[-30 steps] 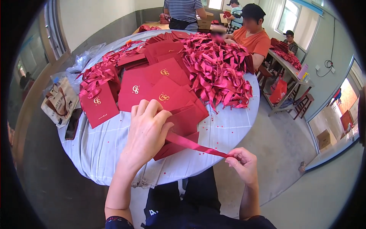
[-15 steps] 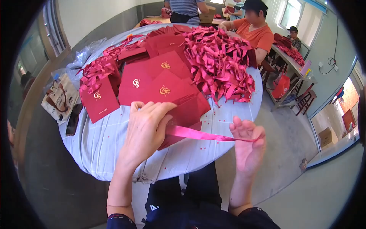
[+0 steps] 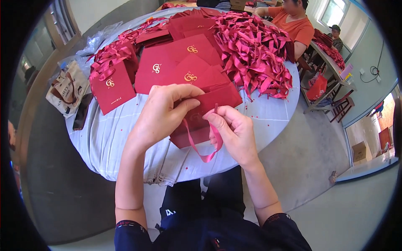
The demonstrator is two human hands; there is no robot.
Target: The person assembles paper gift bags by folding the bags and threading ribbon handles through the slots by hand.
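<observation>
My left hand (image 3: 161, 113) is closed on the upper edge of a dark red paper gift bag (image 3: 190, 134), held tilted above the near edge of the table. A pink satin ribbon (image 3: 204, 158) hangs from the bag in a slack loop. At the bag's top edge, my right hand (image 3: 236, 134) pinches the ribbon's end between thumb and fingers. Just beyond lie several flat red paper bags (image 3: 161, 54) with gold emblems, overlapping one another. The holes in the held bag, if any, are hidden by my fingers.
A round table (image 3: 119, 144) carries a big heap of pink ribbons (image 3: 253, 58) and, at left, red bags with ribbon handles (image 3: 112, 90). A canvas tote (image 3: 69, 90) and a dark phone (image 3: 82, 111) sit at the left edge. A person in orange (image 3: 299, 27) is across the table.
My right hand has moved left and up to the bag's top edge, bringing the ribbon's end along. The ribbon, stretched straight before, now droops in a loop. My left hand still grips the bag.
</observation>
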